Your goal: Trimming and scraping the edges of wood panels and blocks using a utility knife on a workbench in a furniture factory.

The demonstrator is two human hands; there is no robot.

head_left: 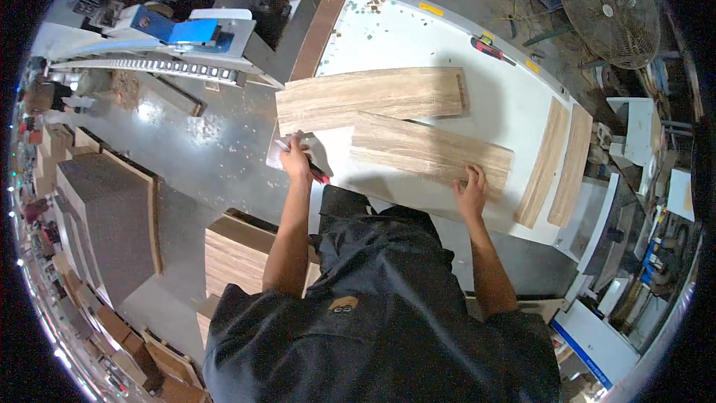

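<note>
Two wood-grain boards lie on a white worktable [418, 37]. The far board [369, 97] runs across the table; the near board [429, 151] lies tilted just in front of it. My left hand [297, 158] rests at the table's left edge below the far board's left end, closed on a red-and-black pen-like tool [318, 173]. My right hand [472, 190] presses flat on the near board's front edge, fingers spread.
Two narrow wood strips [558, 163] lie at the table's right end. A red-handled tool [492, 50] sits at the far edge. Stacked panels [235, 254] stand on the floor to the left, a blue-and-white machine [186, 33] behind, a fan [610, 11] at top right.
</note>
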